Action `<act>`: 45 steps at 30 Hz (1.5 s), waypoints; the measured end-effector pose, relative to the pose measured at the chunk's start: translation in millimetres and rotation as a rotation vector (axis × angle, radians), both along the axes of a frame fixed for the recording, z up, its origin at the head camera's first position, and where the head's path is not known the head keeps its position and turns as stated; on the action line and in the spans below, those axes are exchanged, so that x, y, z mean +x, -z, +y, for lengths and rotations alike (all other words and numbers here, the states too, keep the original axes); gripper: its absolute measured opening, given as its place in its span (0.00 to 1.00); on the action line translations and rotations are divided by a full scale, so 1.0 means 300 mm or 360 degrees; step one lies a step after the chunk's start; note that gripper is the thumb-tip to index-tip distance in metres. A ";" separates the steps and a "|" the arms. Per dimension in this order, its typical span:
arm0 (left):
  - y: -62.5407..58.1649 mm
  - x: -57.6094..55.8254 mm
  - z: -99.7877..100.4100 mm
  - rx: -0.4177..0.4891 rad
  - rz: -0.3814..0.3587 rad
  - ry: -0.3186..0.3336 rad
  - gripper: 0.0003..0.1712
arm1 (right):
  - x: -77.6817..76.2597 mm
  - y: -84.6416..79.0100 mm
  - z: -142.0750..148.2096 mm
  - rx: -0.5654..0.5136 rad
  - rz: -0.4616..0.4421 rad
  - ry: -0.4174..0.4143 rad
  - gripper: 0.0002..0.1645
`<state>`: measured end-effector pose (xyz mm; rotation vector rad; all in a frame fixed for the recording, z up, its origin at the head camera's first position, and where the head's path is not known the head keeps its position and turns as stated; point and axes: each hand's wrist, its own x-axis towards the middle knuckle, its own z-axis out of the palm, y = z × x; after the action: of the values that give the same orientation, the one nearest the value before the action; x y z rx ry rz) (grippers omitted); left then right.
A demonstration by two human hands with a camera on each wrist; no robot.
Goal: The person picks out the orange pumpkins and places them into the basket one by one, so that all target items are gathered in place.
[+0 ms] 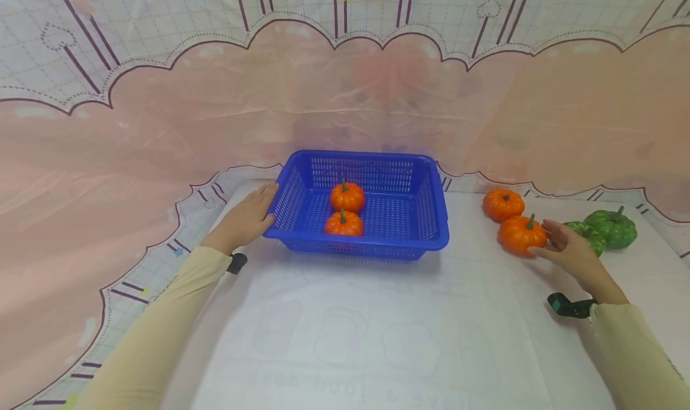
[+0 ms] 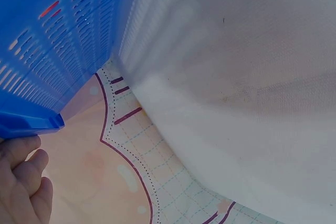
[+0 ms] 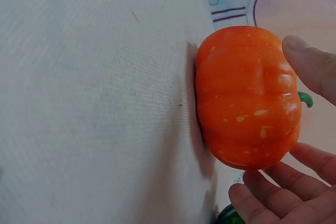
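Observation:
My left hand (image 1: 245, 217) is at the left rim of a blue plastic basket (image 1: 366, 248), its fingers extended along the outside. In the left wrist view, the fingertips sit right at the basket's rim (image 2: 31, 124). Two small orange pumpkins, one behind (image 1: 347, 199) and one in front (image 1: 343, 224), are inside the basket. On the right, my right hand (image 1: 574, 254) is beside another orange pumpkin (image 3: 247, 98) with a green stem. Its thumb and fingers are spread on either side of that pumpkin, which rests on the table.
One more orange pumpkin (image 1: 504, 205) stands just behind the one at my right hand. Two green pumpkins lie to the right, one (image 1: 614, 228) in plain view and one (image 1: 593, 239) partly behind the hand. A patterned cloth (image 1: 377, 99) rises behind the white table (image 1: 377, 314).

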<state>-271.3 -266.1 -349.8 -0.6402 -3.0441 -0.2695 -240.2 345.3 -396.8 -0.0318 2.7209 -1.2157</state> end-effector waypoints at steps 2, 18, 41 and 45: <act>0.001 -0.002 0.000 -0.0002 -0.0001 -0.0001 0.38 | -0.005 0.004 0.002 -0.0014 -0.0001 -0.0013 0.54; -0.006 0.001 0.004 -0.0007 0.0001 0.0005 0.37 | -0.029 0.033 0.004 -0.0092 -0.0030 -0.0002 0.57; -0.020 0.013 0.010 -0.0020 -0.0004 0.0007 0.37 | -0.006 0.030 0.001 0.0012 -0.0006 -0.0020 0.55; -0.019 0.012 0.008 -0.0007 0.0013 0.0016 0.37 | -0.006 0.031 0.000 0.0018 -0.0019 -0.0027 0.54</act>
<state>-267.8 -263.7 -344.1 -0.6557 -3.0354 -0.2603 -242.0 345.2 -406.2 -0.0463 2.7114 -1.1921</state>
